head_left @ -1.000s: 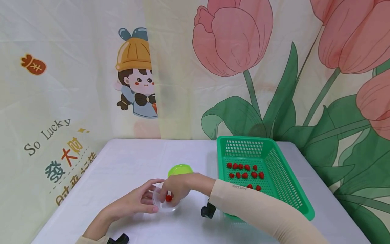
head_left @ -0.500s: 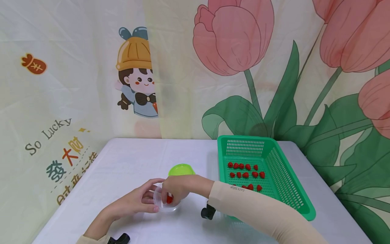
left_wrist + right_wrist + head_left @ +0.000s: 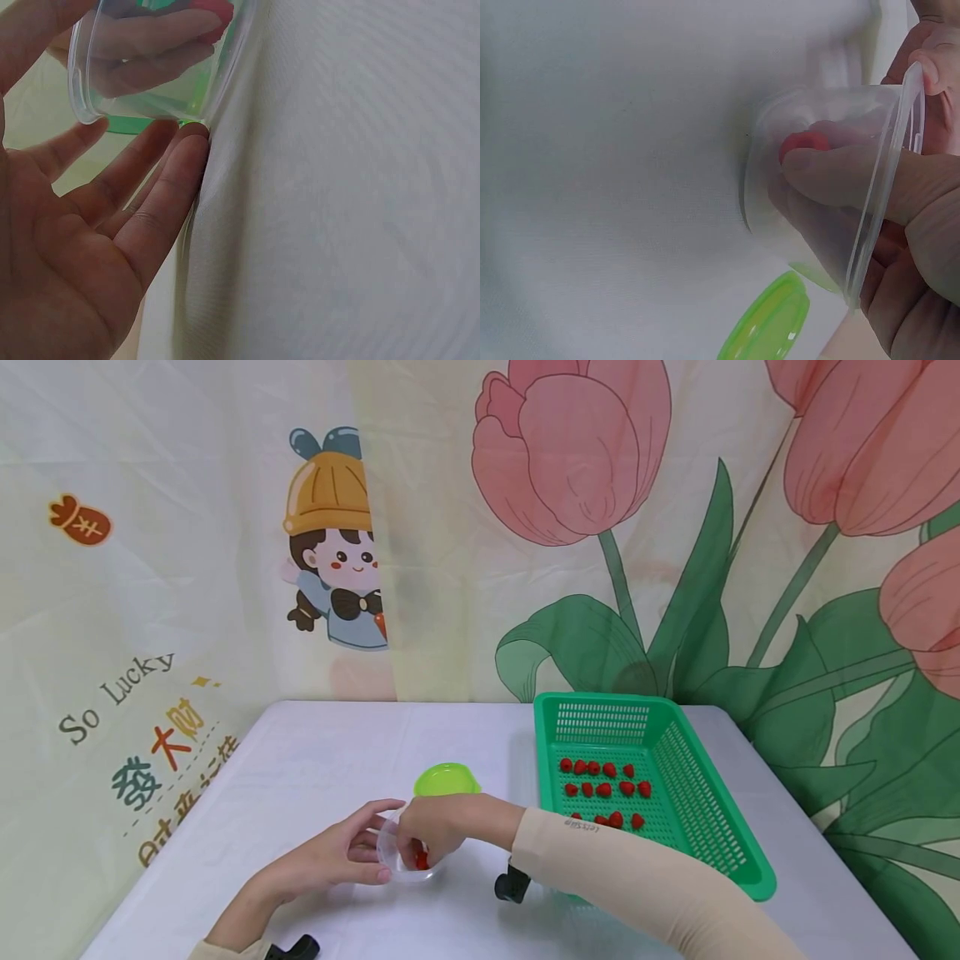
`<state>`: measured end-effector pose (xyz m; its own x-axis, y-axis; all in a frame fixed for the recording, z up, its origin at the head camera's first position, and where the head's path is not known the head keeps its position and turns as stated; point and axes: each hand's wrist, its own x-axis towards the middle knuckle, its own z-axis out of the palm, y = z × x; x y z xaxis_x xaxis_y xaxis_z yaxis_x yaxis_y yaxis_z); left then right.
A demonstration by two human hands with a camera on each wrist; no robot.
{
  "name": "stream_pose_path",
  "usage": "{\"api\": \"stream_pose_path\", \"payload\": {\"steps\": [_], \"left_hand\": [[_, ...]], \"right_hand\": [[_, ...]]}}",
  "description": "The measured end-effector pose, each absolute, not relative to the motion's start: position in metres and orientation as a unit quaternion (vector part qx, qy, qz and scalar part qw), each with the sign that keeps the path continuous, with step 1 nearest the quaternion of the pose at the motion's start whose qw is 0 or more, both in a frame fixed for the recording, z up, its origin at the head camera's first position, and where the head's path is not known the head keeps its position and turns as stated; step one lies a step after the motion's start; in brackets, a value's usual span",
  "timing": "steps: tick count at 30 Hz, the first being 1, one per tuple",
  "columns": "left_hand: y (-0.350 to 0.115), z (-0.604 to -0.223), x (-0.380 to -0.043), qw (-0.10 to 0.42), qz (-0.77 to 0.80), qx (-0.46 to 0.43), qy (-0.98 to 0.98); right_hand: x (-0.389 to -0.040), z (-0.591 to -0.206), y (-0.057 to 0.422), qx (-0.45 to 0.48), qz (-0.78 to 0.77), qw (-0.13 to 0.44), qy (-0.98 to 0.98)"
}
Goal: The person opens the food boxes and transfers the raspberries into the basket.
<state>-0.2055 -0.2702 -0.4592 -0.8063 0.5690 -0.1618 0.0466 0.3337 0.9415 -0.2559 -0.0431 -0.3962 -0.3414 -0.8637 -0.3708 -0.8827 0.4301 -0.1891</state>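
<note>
A clear plastic cup (image 3: 388,850) stands on the white table, with my left hand (image 3: 337,858) spanning its side, thumb near and fingers beyond. In the left wrist view its fingertips touch the cup wall (image 3: 127,82). My right hand (image 3: 438,823) reaches down through the mouth of the cup and pinches a red raspberry (image 3: 422,861). Through the wall, the right wrist view shows this raspberry (image 3: 802,142) at the fingertips, close to the cup's bottom. Just behind the cup lies a bright green lid (image 3: 446,779).
A green perforated basket (image 3: 600,699) stands at the right with several raspberries (image 3: 603,789) in rows. The right sleeve (image 3: 615,868) crosses over its near end and hides part of it. A printed curtain (image 3: 431,568) hangs behind the table.
My right fingers have moved lower inside the cup with the raspberry, which sits nearer the bottom. My left hand stays in place. Slightly more of the basket's third raspberry row shows past the sleeve.
</note>
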Motion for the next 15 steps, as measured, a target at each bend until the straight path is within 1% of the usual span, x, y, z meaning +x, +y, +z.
{"api": "stream_pose_path", "payload": {"steps": [9,15], "left_hand": [[-0.271,-0.461,-0.207,0.249,0.549,0.189,0.775],[-0.273,-0.462,-0.207,0.239,0.538,0.184,0.787]], "right_hand": [[-0.258,-0.384,-0.036,-0.520,-0.009,0.219,0.826],[-0.258,-0.363,-0.021,-0.529,-0.031,0.212,0.821]]}}
